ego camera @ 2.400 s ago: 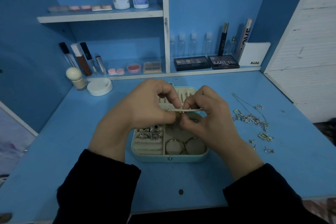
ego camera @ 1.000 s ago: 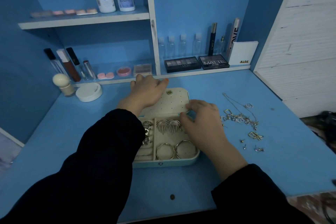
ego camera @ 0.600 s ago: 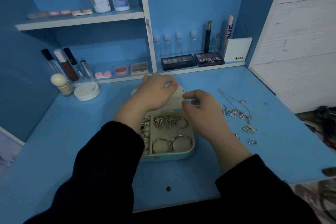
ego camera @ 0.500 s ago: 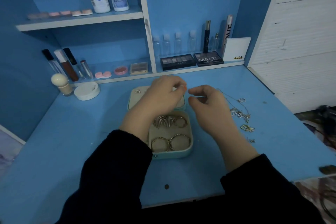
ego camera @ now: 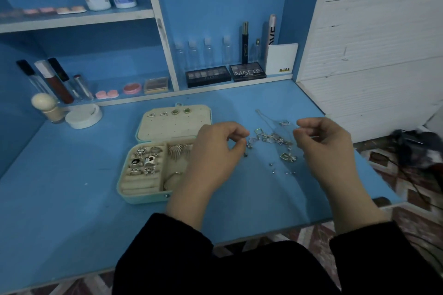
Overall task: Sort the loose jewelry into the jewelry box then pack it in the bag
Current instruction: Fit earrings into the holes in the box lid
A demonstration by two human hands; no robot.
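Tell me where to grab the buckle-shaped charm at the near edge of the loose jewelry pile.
I'd pinch the buckle-shaped charm by its near rim, from above and the near side, with the right hand: it lies flat on the table, and the tangled pile crowds its far side.

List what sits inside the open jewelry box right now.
In the jewelry box, rings sit in the left ring rolls, fan-shaped earrings lie in the right compartment, and four studs sit on the lid panel. The left hand covers that compartment's right part.
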